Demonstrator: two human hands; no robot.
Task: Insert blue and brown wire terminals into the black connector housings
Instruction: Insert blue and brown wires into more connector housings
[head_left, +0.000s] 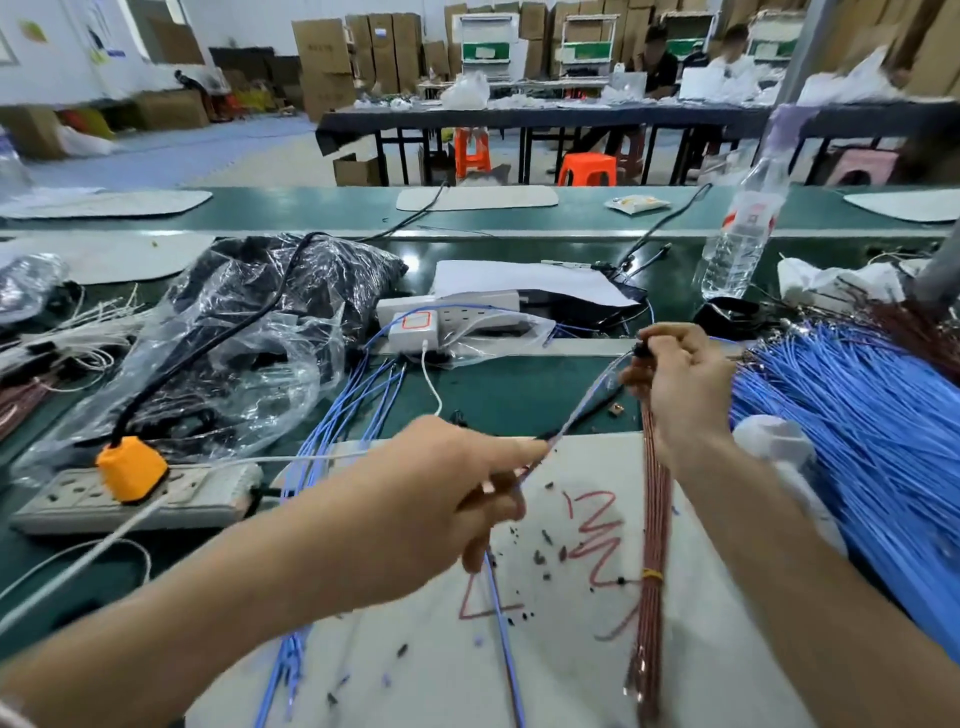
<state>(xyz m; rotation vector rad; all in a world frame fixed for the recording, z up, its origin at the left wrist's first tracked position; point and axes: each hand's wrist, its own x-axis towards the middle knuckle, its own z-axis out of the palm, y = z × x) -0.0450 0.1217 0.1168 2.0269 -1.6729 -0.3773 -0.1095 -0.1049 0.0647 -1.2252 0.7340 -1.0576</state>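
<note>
My left hand (457, 483) pinches a blue wire (582, 408) that runs taut up and right to a small black connector housing (643, 349). My right hand (675, 384) holds that housing between its fingertips and also grips a bundle of brown wires (655, 525) hanging down over the white mat (727, 649). The blue wire's tail (501, 613) drops below my left hand. Several loose black housings (543, 540) lie scattered on the mat. A big heap of blue wires (852, 415) lies to the right. The wire's end at the housing is blurred.
More blue wires (358, 410) fan out left of the mat. A power strip (202, 493) with an orange plug (132, 467) sits at left, a plastic bag (249, 343) behind it, a white charger block (415, 327) centre, a water bottle (743, 228) back right.
</note>
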